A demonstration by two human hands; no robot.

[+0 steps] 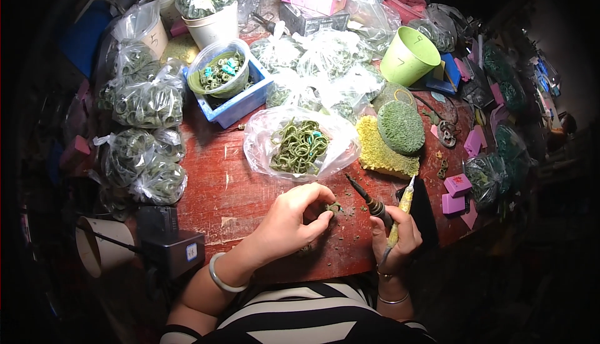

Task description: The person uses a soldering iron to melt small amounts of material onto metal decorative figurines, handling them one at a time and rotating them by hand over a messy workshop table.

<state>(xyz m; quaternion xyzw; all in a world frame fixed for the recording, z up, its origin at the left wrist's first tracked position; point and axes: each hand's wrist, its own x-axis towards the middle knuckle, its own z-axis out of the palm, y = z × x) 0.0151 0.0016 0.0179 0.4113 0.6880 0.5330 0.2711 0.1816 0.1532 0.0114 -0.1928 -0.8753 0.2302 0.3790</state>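
Note:
My left hand [284,222] pinches a small dark green piece [334,208] between thumb and fingertips, just above the table; its exact shape is too small to tell. In my right hand [403,234], fingers closed, are two tools side by side. One is a dark pen-shaped tool with a thin pointed tip [377,208], like a soldering iron, angled toward the left hand. The other is a yellow pen-shaped tool [405,201] with a cord, its tip pointing up. Beyond the hands lies an opened clear plastic bag [259,147] of green ring-shaped pieces [300,147].
A yellow sponge-like block [381,147] and green round pad [401,127] lie beyond the tools. Filled bags [150,103] line the left and back. A blue box [228,118], green cup [409,56], pink blocks [454,204] and black box [178,250] stand around. Crumbs dot the red table [219,188].

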